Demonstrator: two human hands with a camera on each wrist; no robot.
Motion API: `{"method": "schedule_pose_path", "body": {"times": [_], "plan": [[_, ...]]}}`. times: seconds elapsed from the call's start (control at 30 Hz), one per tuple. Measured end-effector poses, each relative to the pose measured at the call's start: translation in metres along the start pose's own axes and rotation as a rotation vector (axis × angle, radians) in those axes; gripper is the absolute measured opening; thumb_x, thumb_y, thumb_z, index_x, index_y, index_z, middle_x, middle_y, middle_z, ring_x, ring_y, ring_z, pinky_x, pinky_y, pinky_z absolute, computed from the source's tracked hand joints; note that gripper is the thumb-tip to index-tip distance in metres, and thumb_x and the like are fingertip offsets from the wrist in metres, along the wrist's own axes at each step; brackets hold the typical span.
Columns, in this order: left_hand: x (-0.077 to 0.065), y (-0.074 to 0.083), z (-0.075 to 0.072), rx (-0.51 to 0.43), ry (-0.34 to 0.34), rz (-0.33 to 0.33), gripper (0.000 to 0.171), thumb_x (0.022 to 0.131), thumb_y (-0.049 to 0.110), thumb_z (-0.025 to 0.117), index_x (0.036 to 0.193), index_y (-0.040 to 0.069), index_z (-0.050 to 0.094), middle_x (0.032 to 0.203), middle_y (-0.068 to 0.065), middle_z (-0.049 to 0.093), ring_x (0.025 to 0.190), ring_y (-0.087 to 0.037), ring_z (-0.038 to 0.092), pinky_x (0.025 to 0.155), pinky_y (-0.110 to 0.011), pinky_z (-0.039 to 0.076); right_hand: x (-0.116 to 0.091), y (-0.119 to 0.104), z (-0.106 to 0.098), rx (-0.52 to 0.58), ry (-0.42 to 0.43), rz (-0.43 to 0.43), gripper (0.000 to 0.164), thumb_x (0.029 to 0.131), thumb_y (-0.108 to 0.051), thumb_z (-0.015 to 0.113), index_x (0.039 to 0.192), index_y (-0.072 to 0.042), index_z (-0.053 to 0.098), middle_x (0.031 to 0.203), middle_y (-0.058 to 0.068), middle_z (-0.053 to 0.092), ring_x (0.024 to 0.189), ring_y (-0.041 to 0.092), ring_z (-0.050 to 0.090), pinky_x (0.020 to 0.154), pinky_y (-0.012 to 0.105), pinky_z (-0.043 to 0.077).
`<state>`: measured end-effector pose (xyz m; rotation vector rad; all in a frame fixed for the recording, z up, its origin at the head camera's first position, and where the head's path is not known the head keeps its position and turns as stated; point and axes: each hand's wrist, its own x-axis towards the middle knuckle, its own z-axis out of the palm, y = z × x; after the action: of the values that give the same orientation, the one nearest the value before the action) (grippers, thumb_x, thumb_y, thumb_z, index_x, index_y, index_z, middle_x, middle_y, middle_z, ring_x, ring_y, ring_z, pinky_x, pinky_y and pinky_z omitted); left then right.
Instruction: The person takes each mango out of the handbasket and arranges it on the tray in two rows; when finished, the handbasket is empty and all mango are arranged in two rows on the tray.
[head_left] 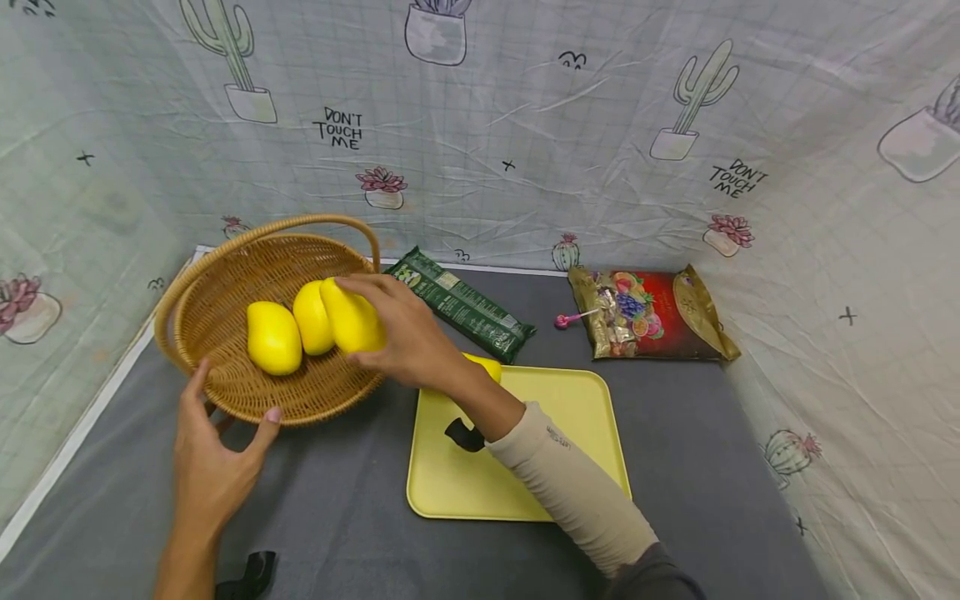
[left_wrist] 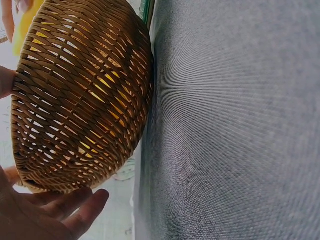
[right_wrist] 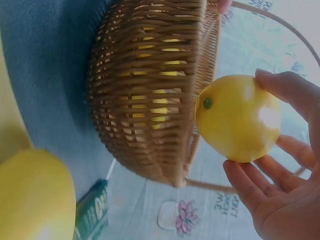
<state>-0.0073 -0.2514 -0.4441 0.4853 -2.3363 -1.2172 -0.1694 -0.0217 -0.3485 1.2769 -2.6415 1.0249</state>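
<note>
In the head view my right hand [head_left: 408,329] holds a yellow mango [head_left: 352,318] over the right side of a wicker basket [head_left: 330,404]. The right wrist view shows thumb and fingertips around this mango [right_wrist: 240,120], close above the rim. Two more mangoes, one on the left [head_left: 273,337] and one partly covered [head_left: 309,315], lie inside the basket. My left hand [head_left: 213,462] grips the basket's near rim, thumb on the edge and fingers along the outer wall. Mostly behind my right forearm, another mango [head_left: 491,367] lies at the back of a yellow tray [head_left: 442,496].
Behind the tray lies a dark green packet [head_left: 465,304]. Farther right are a pink lollipop [head_left: 573,319] and a red-and-gold candy bag [head_left: 652,315]. The basket's arched handle [head_left: 300,221] stands up at its back. Printed cloth walls [head_left: 510,208] enclose the grey table [head_left: 337,517].
</note>
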Motion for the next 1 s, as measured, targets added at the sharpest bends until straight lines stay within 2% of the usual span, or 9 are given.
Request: {"method": "schedule_pose_path", "body": {"times": [0.17, 0.4, 0.73, 1.0], "plan": [[0.001, 0.0, 0.0, 0.001, 0.003, 0.004, 0.104, 0.09, 0.022, 0.083, 0.17, 0.037, 0.017, 0.175, 0.0, 0.026, 0.15, -0.042, 0.043, 0.101, -0.012, 0.036, -0.012, 0.006, -0.013, 0.014, 0.015, 0.006, 0.091, 0.086, -0.027, 0.091, 0.163, -0.024, 0.044, 0.167, 0.0, 0.042, 0.154, 0.019, 0.04, 0.124, 0.047, 0.039], [0.001, 0.0, 0.0, 0.004, 0.006, 0.012, 0.104, 0.09, 0.022, 0.083, 0.17, 0.035, 0.018, 0.175, -0.002, 0.027, 0.15, -0.042, 0.044, 0.1, -0.011, 0.036, -0.032, 0.022, -0.028, 0.035, 0.07, -0.038, 0.089, 0.084, -0.022, 0.092, 0.161, -0.021, 0.047, 0.167, 0.002, 0.044, 0.152, 0.022, 0.045, 0.119, 0.044, 0.047], [0.002, -0.001, 0.0, -0.005, 0.006, 0.019, 0.103, 0.09, 0.021, 0.083, 0.17, 0.036, 0.018, 0.174, -0.002, 0.028, 0.149, -0.042, 0.044, 0.1, -0.01, 0.036, -0.062, 0.044, -0.045, 0.061, 0.096, -0.016, 0.087, 0.084, -0.017, 0.092, 0.16, -0.021, 0.049, 0.167, 0.001, 0.045, 0.155, 0.024, 0.042, 0.118, 0.048, 0.048], [0.002, 0.0, -0.001, -0.001, -0.002, 0.01, 0.103, 0.091, 0.022, 0.082, 0.17, 0.036, 0.017, 0.175, 0.002, 0.026, 0.15, -0.041, 0.043, 0.103, -0.011, 0.036, -0.088, 0.063, -0.06, 0.045, 0.105, 0.0, 0.086, 0.083, -0.013, 0.092, 0.159, -0.02, 0.051, 0.166, 0.001, 0.047, 0.151, 0.025, 0.048, 0.118, 0.048, 0.049]]}}
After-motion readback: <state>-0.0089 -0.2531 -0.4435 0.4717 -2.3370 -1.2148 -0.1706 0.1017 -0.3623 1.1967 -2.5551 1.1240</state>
